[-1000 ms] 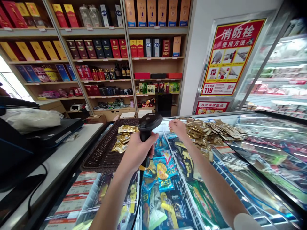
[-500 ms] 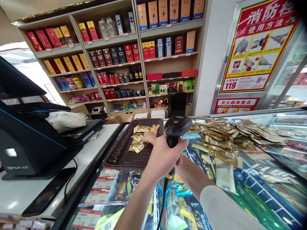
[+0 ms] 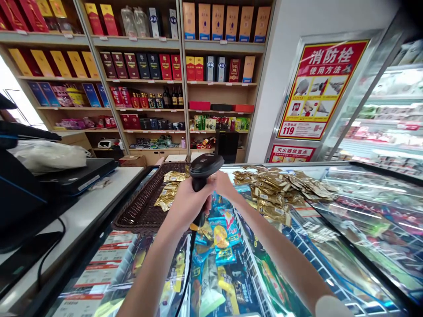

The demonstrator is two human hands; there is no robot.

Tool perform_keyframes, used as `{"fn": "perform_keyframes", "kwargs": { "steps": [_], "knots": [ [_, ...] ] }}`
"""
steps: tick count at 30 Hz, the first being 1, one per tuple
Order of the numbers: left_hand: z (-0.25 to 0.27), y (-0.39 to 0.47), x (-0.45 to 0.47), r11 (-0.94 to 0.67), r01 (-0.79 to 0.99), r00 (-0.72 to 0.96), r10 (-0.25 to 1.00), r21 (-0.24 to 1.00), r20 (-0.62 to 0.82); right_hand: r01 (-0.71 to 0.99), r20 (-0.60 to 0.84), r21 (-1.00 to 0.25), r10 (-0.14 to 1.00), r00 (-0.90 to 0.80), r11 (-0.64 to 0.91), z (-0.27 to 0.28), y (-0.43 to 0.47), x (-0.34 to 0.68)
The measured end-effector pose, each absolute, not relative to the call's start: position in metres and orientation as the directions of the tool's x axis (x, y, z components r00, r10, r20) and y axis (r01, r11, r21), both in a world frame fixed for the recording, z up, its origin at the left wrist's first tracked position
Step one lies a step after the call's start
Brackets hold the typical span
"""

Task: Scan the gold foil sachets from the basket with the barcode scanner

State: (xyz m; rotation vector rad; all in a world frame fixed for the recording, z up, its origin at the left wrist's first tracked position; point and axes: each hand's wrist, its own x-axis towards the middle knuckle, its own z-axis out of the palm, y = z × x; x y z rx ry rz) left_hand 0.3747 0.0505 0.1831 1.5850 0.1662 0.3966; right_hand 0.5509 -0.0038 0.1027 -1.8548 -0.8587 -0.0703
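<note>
My left hand [image 3: 187, 200] is wrapped round the handle of a black handheld barcode scanner [image 3: 205, 165], held upright with its cable hanging down. Just behind and to the right of the scanner is my right hand [image 3: 223, 183]. Its fingers are mostly hidden by the scanner and my left hand, so I cannot see whether it grips anything. A dark brown woven basket [image 3: 132, 215] stands to the left, with several small gold packets [image 3: 167, 193] in it. On the right, a large heap of similar gold packets [image 3: 272, 187] lies on the glass top.
Beneath the hands, a glass-topped chest freezer [image 3: 244, 264] holds colourful packs in wire baskets. At the left, a counter [image 3: 95, 207] carries a black scale [image 3: 79, 174] with a white plastic bag [image 3: 49, 158] on it. Shelves of boxed bottles [image 3: 142, 81] line the back wall.
My right hand has drawn out of the basket to the right, beside the scanner. My left hand still holds the scanner. The view has turned to the right.
</note>
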Motion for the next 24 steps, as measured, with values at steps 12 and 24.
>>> {"fn": "perform_keyframes", "kwargs": {
  "steps": [12, 24],
  "knots": [
    [0.178, 0.05, 0.383, -0.071, -0.093, 0.918, 0.38, 0.993, 0.113, 0.561, 0.483, -0.817, 0.374, 0.792, -0.132, 0.108, -0.091, 0.607],
    [0.178, 0.043, 0.383, -0.014, -0.079, 0.94, 0.331, 0.997, 0.079, 0.435, 0.454, -0.89, 0.171, 0.874, 0.138, 0.111, -0.091, 0.613]
  ]
}}
